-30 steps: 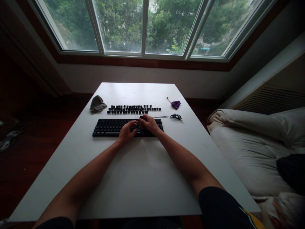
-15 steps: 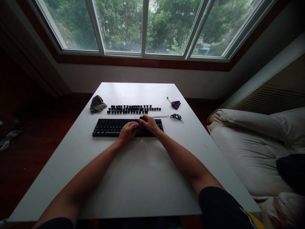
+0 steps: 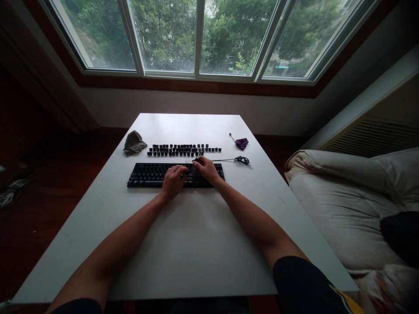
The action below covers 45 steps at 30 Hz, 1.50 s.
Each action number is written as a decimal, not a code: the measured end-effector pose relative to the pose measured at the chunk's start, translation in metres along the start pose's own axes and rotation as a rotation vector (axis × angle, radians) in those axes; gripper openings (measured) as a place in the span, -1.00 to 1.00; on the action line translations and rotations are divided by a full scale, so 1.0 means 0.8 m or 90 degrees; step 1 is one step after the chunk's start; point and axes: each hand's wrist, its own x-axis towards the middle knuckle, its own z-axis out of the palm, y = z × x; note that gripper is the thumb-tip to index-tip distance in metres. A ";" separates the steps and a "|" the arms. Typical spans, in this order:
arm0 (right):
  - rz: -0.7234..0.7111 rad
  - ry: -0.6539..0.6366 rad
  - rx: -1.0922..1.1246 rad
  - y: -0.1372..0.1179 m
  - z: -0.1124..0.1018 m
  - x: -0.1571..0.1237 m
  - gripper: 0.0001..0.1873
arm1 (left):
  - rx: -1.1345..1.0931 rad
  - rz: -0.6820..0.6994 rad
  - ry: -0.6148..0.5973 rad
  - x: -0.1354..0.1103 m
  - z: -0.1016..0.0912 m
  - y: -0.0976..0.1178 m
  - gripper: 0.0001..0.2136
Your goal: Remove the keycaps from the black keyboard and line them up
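A black keyboard [image 3: 147, 175] lies on the white table [image 3: 196, 244], its right part partly covered by my hands. My left hand [image 3: 174, 179] rests over the middle of the keyboard, fingers curved and thumb apart, with no held thing showing. Just to its right, my right hand [image 3: 206, 169] is closed on a small dark tool with thin wire loops, which looks like a keycap puller [image 3: 197, 160]. The fingers hide much of it. Behind the keyboard stand loose black keycaps [image 3: 176, 152] in rows.
A grey cloth [image 3: 134, 143] sits at the back left. At the back right lie a purple cloth [image 3: 242, 143] with a thin stick or brush [image 3: 231, 137] and a coiled black cable [image 3: 242, 160]. A pale sofa [image 3: 337, 209] stands right of the table, a window [image 3: 196, 39] beyond.
My left hand has drawn back slightly to the left, away from my right fingers. My right hand has shifted a little to the right and up with the puller.
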 end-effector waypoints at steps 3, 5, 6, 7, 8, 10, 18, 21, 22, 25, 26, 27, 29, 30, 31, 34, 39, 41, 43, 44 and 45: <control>-0.003 -0.001 0.080 -0.001 0.000 0.001 -0.83 | 0.005 -0.047 0.012 0.000 -0.001 -0.004 -0.80; -0.005 -0.013 0.106 -0.002 0.000 0.001 -0.89 | 0.002 -0.070 0.021 0.000 -0.001 -0.006 -0.75; -0.004 -0.020 0.102 -0.002 0.000 0.001 -0.90 | -0.001 -0.077 0.022 0.000 -0.001 -0.006 -0.73; -0.004 -0.025 0.085 -0.002 -0.001 0.002 -0.89 | -0.004 -0.082 0.022 0.000 -0.001 -0.006 -0.73; -0.009 -0.030 0.059 -0.002 -0.002 0.002 -0.88 | -0.005 -0.085 0.021 0.000 0.000 -0.006 -0.73; -0.040 -0.042 -0.003 -0.002 -0.004 0.003 -0.89 | -0.005 -0.090 0.020 -0.001 0.000 -0.006 -0.72; -0.116 -0.141 -0.087 -0.013 -0.004 0.000 -0.68 | -0.004 -0.095 0.040 -0.002 -0.001 -0.004 -0.67; -0.120 -0.150 -0.100 -0.015 -0.001 -0.004 -0.67 | 0.004 -0.086 0.048 -0.002 0.000 -0.004 -0.68; -0.117 -0.150 -0.102 -0.015 -0.001 -0.004 -0.67 | 0.006 -0.080 0.050 -0.002 0.000 -0.004 -0.69; -0.111 -0.146 -0.102 -0.014 0.001 -0.005 -0.68 | 0.007 -0.064 0.051 -0.001 0.001 -0.005 -0.70; -0.111 -0.144 -0.101 -0.014 0.001 -0.005 -0.68 | 0.007 -0.062 0.050 -0.001 0.001 -0.005 -0.70; -0.111 -0.143 -0.102 -0.013 0.001 -0.004 -0.68 | 0.007 -0.061 0.050 -0.001 0.002 -0.005 -0.70; -0.107 -0.135 -0.107 -0.012 0.000 -0.002 -0.67 | 0.004 -0.063 0.054 -0.001 0.001 -0.005 -0.70; -0.102 -0.127 -0.111 -0.012 -0.003 0.001 -0.67 | 0.003 -0.063 0.055 -0.001 0.001 -0.005 -0.70; -0.097 -0.115 -0.116 -0.011 -0.006 0.004 -0.67 | 0.004 -0.064 0.055 0.000 0.001 -0.005 -0.70; -0.071 -0.049 -0.152 -0.005 -0.028 0.019 -0.67 | 0.007 -0.059 0.036 0.001 0.002 -0.007 -0.70; 0.037 0.077 -0.289 0.021 -0.079 0.056 -0.68 | 0.013 -0.051 -0.023 0.003 0.006 -0.011 -0.72; 0.092 0.075 -0.340 0.031 -0.092 0.071 -0.69 | 0.019 -0.050 -0.037 0.003 0.007 -0.012 -0.73; 0.129 0.072 -0.389 0.038 -0.099 0.083 -0.69 | 0.028 -0.049 -0.047 0.002 0.009 -0.013 -0.73; 0.146 0.068 -0.408 0.040 -0.099 0.089 -0.70 | 0.033 -0.047 -0.051 0.002 0.009 -0.013 -0.73; 0.161 0.062 -0.423 0.041 -0.099 0.095 -0.70 | 0.038 -0.044 -0.054 0.002 0.009 -0.013 -0.74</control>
